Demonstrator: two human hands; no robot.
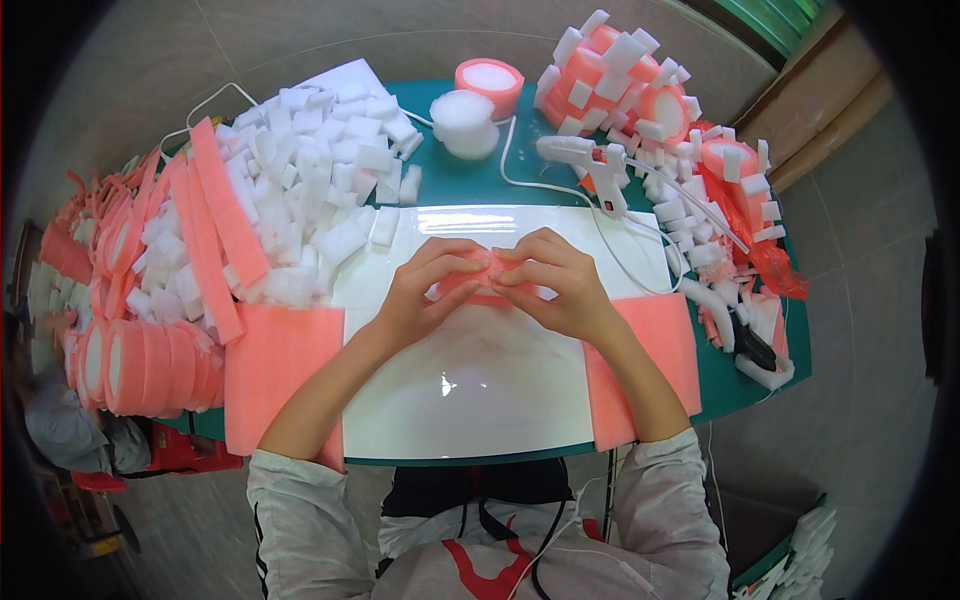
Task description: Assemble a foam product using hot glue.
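No legible txt, labels, nos. or signs in view.

Matt pink foam forms a small curled piece (490, 268) above a glossy, smooth white rectangular board (470, 385) that mirrors the light. Matt white foam blocks (320, 150) look finely porous; the white pistol-shaped glue gun (575, 152) is smooth plastic. Crinkled red film (776, 272) shines like thin plastic, while pale grey sleeves (312, 515) show creased, dull cloth.
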